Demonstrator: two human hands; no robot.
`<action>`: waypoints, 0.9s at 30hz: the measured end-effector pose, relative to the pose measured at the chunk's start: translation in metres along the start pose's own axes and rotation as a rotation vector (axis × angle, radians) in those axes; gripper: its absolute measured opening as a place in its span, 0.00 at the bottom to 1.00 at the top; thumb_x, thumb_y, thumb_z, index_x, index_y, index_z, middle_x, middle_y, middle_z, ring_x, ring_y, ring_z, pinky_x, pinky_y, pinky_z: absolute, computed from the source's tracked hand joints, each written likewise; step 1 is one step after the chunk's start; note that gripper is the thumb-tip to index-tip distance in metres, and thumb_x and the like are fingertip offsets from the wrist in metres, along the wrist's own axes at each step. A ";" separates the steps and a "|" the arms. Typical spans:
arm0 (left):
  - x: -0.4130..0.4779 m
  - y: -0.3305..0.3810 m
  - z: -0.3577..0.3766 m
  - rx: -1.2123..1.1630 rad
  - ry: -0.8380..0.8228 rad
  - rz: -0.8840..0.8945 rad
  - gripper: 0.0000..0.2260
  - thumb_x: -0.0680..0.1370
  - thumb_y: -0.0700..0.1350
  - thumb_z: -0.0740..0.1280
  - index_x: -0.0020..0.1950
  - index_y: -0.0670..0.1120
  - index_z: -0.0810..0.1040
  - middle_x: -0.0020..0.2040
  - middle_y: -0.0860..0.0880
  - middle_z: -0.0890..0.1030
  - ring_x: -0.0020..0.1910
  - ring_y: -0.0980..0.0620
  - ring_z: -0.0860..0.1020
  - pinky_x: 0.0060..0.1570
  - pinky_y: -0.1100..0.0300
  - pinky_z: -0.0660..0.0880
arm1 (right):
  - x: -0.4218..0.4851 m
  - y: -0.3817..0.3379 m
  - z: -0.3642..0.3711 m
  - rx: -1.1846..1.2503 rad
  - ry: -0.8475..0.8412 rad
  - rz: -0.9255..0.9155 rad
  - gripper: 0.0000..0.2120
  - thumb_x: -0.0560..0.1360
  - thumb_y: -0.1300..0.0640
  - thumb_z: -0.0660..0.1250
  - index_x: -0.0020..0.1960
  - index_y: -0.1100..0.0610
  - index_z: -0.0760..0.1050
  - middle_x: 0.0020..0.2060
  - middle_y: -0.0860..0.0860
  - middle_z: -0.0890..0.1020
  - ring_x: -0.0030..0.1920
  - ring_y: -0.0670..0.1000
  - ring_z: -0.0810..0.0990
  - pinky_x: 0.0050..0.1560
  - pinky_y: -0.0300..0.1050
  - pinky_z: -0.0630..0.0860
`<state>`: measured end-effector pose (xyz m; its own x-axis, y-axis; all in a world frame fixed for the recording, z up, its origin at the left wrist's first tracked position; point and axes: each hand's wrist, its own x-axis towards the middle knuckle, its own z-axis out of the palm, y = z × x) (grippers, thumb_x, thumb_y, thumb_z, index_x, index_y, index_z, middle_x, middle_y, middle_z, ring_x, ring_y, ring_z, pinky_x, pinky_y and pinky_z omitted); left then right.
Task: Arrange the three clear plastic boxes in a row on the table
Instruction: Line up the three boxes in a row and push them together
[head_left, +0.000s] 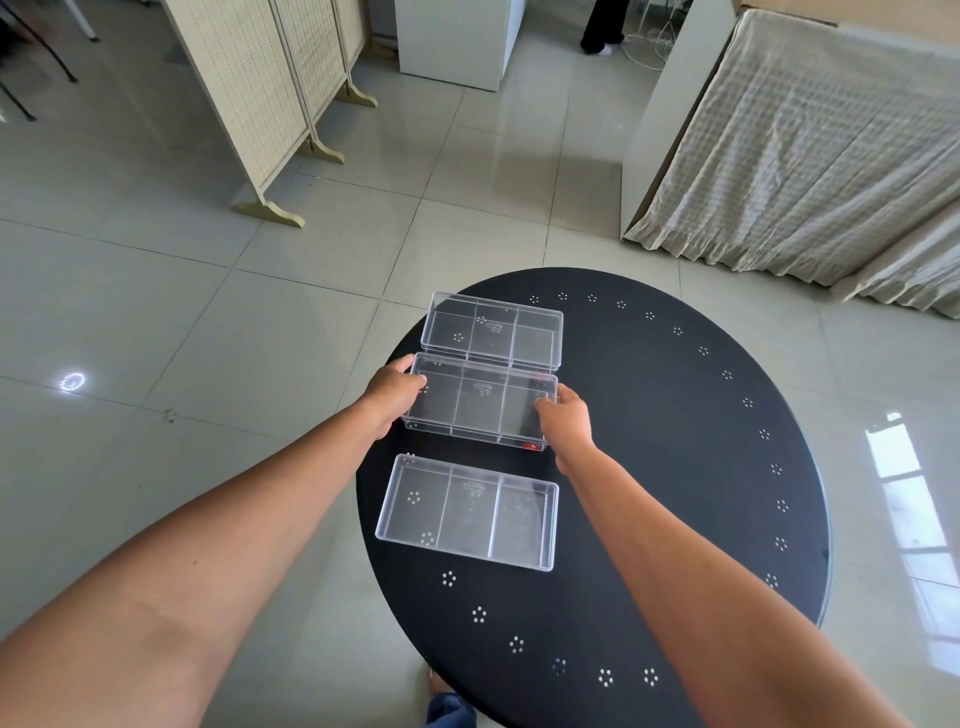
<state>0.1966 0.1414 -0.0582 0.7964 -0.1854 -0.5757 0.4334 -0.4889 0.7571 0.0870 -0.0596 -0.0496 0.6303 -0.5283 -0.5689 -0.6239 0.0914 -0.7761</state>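
Three clear plastic boxes with three compartments each lie one behind the other on the left part of a round black table (675, 467). The far box (493, 328) sits near the table's back edge. The middle box (480, 401) touches or nearly touches the far one; my left hand (390, 400) grips its left end and my right hand (565, 422) grips its right end. The near box (470, 512) rests alone, a small gap in front of the middle one, and no hand is on it.
The table's left edge runs just beside the boxes. A folding screen (270, 93) stands on the tiled floor at the back left, a cloth-covered bed (810, 145) at the back right, a white cabinet (457, 41) behind. A person's legs (602, 26) show far back.
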 end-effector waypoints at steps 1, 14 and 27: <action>0.000 0.000 0.000 0.000 -0.001 0.000 0.26 0.81 0.41 0.59 0.79 0.49 0.61 0.79 0.47 0.63 0.77 0.45 0.64 0.74 0.48 0.63 | 0.000 0.000 0.000 -0.001 0.000 0.001 0.16 0.77 0.65 0.56 0.56 0.50 0.76 0.41 0.46 0.82 0.41 0.50 0.77 0.40 0.42 0.75; -0.007 -0.002 -0.006 -0.010 0.027 -0.026 0.28 0.80 0.44 0.62 0.79 0.49 0.60 0.78 0.46 0.64 0.75 0.44 0.66 0.72 0.45 0.66 | -0.001 0.003 -0.003 -0.062 0.008 0.040 0.29 0.80 0.59 0.59 0.80 0.56 0.56 0.63 0.51 0.77 0.55 0.52 0.77 0.52 0.44 0.71; -0.076 -0.062 -0.020 0.021 -0.026 -0.047 0.24 0.79 0.47 0.65 0.75 0.47 0.68 0.70 0.44 0.75 0.68 0.45 0.75 0.70 0.46 0.70 | -0.063 0.052 -0.034 -0.150 -0.061 0.082 0.28 0.78 0.57 0.64 0.77 0.58 0.63 0.58 0.53 0.76 0.54 0.53 0.74 0.62 0.48 0.70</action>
<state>0.1176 0.2034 -0.0553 0.7638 -0.1840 -0.6187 0.4610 -0.5153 0.7224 -0.0015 -0.0501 -0.0449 0.5981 -0.4717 -0.6479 -0.7339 0.0026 -0.6793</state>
